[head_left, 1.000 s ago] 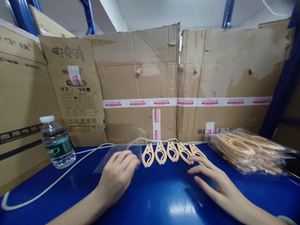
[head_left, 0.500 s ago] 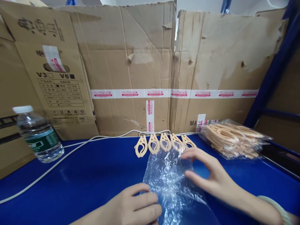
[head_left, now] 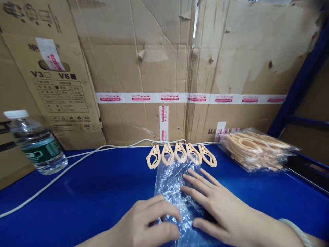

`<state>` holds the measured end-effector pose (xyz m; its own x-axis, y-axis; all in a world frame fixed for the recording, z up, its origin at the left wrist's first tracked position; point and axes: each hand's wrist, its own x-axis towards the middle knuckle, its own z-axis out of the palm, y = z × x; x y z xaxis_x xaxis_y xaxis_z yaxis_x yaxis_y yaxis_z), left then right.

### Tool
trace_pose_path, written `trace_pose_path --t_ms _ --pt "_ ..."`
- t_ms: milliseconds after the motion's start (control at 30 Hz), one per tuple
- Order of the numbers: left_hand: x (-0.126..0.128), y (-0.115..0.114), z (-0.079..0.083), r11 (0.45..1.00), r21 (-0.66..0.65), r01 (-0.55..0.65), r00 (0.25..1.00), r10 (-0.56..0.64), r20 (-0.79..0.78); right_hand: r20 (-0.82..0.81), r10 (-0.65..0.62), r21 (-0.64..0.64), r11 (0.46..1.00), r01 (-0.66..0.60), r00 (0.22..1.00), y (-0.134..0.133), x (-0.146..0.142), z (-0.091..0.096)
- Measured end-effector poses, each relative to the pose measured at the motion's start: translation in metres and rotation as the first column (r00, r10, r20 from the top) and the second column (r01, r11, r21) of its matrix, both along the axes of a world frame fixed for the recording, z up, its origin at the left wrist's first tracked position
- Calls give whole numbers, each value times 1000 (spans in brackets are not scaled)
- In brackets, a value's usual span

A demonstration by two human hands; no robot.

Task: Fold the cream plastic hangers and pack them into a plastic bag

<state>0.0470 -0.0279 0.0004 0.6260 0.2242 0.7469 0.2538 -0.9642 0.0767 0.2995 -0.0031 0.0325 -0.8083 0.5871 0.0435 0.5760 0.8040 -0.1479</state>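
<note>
A clear plastic bag (head_left: 169,185) lies crinkled on the blue table, in front of a row of several beige folding hangers (head_left: 168,154). Its far end overlaps the lower parts of the middle hangers. My right hand (head_left: 213,202) rests flat over the bag's right side, fingers stretched toward the hangers. On the left edge of the bag is my left hand (head_left: 151,219), its fingers bent and the thumb apart from the index finger, with nothing visible gripped between them. The bag's near end runs out of view between my hands.
At the right lies a clear packet of beige hangers (head_left: 254,151), beside a dark flat object (head_left: 308,175). A water bottle (head_left: 38,147) stands at the left. A white cable (head_left: 84,157) crosses the blue table (head_left: 102,192). Cardboard sheets (head_left: 141,75) wall the back.
My right hand has come down and left, from a curved hover to lying flat on the bag. My left hand's fingers have shifted slightly right over the bag. The view has tilted down.
</note>
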Motion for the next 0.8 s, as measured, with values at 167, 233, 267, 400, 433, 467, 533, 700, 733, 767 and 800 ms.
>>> trace_pose_path --t_ms 167,233,267,400,433,467,533,700,733,767,800 --pt "3 1 -2 974 -188 -128 992 123 -40 -20 22 -49 999 -23 1000 -3 -8 5" --pt "1 2 -9 968 -180 -177 976 149 -160 -29 50 -51 997 -51 998 -6 -9 7" --pt "-1 2 -13 966 -160 -205 959 166 -230 -36 63 -45 997 -65 997 -7 -9 8" --pt "-5 -3 -21 937 -79 -341 846 269 -460 -88 36 15 999 -35 995 -8 -8 5" --pt "-4 -4 -21 927 -70 -369 821 290 -492 -97 19 30 999 -16 995 -7 -8 3" --pt "-4 -5 -21 918 -66 -390 800 303 -518 -99 10 38 999 -7 995 -6 -7 0" --pt "-4 -6 -20 912 -68 -404 770 300 -563 -75 25 14 1000 -24 997 -1 -5 -4" --pt "-9 3 -26 933 -109 -343 762 208 -613 -2 -2 -114 993 2 1000 13 1 -10" --pt "-10 5 -28 935 -115 -335 767 200 -610 9 -26 -112 993 27 1000 15 3 -10" --pt "-11 5 -29 937 -115 -330 771 197 -605 18 -43 -104 994 45 999 16 4 -11" --pt "-11 5 -29 936 -110 -334 775 206 -597 22 -53 -92 994 55 998 17 5 -11"
